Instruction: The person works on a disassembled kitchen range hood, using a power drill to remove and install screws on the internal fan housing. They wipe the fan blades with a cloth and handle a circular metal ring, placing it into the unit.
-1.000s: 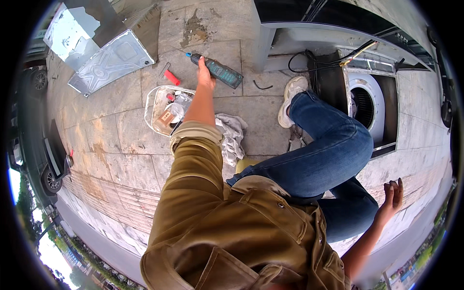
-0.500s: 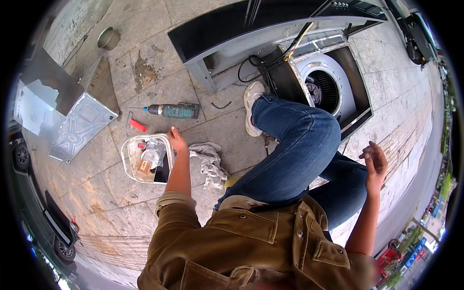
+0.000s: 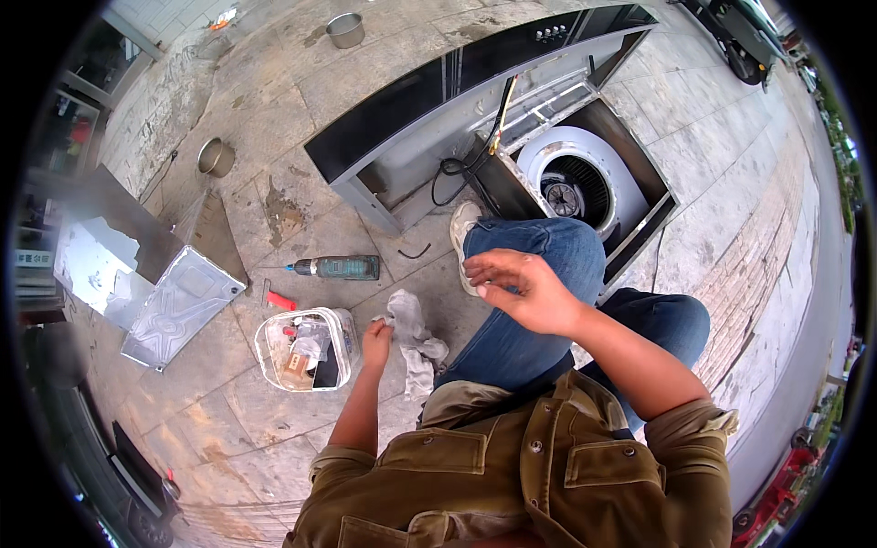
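My left hand (image 3: 375, 343) is closed on the left edge of a crumpled pale grey rag (image 3: 417, 340) lying on the paving. Just left of it sits a white plastic tub (image 3: 343, 373) with small parts and bags inside. Over my bent knee, my right hand (image 3: 530, 294) hovers with fingers loosely bent, the thumb apart, and nothing visible in it. Beyond the knee lies an opened range hood (image 3: 393, 123) with a black front panel; its round grey blower housing (image 3: 598, 164) surrounds a dark fan wheel.
A teal and black cordless drill (image 3: 343, 268) and a red-handled tool (image 3: 281, 300) lie beyond the tub. At the left stands a bent sheet-metal housing (image 3: 187, 306). Two round metal cups (image 3: 345, 30) rest farther off. Loose black cable (image 3: 448, 173) trails from the hood.
My left hand has gone from the tub's rim to the rag. My right hand has swung inward from the far right to above my knee. The view has shifted too.
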Demonstrator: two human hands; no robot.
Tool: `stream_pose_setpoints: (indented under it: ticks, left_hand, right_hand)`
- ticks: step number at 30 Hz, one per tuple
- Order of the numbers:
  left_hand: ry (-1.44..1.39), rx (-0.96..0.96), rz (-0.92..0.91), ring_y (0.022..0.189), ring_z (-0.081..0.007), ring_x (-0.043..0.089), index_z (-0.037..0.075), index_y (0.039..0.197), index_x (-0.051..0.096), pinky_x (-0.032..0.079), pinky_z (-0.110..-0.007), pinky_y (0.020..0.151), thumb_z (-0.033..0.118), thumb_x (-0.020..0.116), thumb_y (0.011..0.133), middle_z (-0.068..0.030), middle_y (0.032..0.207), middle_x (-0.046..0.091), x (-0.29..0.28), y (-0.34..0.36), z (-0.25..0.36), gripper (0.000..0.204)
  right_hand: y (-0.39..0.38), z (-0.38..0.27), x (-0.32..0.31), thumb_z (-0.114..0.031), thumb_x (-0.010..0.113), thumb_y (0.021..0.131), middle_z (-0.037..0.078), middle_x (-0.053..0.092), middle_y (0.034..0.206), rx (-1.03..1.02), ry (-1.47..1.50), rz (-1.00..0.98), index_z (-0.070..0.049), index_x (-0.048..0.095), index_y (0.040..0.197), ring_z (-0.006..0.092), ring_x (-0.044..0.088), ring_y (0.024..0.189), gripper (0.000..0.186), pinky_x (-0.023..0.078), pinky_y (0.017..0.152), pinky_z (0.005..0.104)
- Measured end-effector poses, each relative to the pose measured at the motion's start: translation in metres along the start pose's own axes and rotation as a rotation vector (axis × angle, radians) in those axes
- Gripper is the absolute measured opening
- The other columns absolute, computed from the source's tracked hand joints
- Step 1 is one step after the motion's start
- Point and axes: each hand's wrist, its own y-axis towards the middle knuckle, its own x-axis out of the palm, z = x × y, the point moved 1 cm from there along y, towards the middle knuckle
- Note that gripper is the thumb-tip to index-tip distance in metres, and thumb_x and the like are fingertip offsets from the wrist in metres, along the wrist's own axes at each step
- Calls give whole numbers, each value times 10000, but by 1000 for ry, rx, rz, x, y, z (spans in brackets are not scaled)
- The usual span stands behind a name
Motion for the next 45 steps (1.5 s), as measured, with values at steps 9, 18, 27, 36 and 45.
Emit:
stream_pose_setpoints:
  ticks: [9, 18, 27, 36, 45]
  left_hand:
    - [-760, 481, -378, 1203, -275, 446, -13, 1191, 532, 338, -410, 1021, 364, 554, 823, -133, 1296, 464, -11, -111, 260, 527]
    - [-469, 689, 86, 1297, -266, 325, 9, 1399, 275, 257, -377, 1070, 274, 343, 975, -158, 1427, 301, 80, -126, 324, 505]
    - [-274, 773, 4, 1313, -261, 315, -48, 1372, 319, 210, -362, 1093, 237, 445, 939, -162, 1419, 335, 42, -137, 349, 533]
    - [769, 1329, 378, 1237, -443, 358, 93, 1389, 356, 281, -515, 1021, 490, 514, 864, -215, 1314, 415, 18, -131, 350, 677]
    - [-176, 698, 317, 638, -153, 499, 18, 766, 530, 392, -308, 574, 466, 403, 935, -26, 701, 523, 9, -84, 294, 495]
  right_hand:
    - [9, -12, 99, -327, 588, 895, 154, 494, 1262, -46, 402, -237, 21, 390, 1319, 231, 517, 1111, 583, 405, 961, 335]
    - [11, -9, 94, -59, 518, 882, 125, 653, 953, -294, 478, 296, 28, 540, 1083, 199, 626, 864, 220, 490, 741, 329]
    - [0, -51, 66, -150, 584, 827, 275, 595, 815, -503, -255, 185, 49, 581, 974, 435, 585, 733, 247, 479, 627, 438]
    - [-15, -74, 73, -350, 531, 922, 39, 638, 928, -126, 783, -23, 7, 599, 1017, 161, 572, 842, 376, 457, 782, 284]
    - [-40, -45, 104, -521, 372, 945, 172, 600, 1011, -313, 228, -210, 58, 504, 1138, 226, 561, 968, 625, 429, 853, 353]
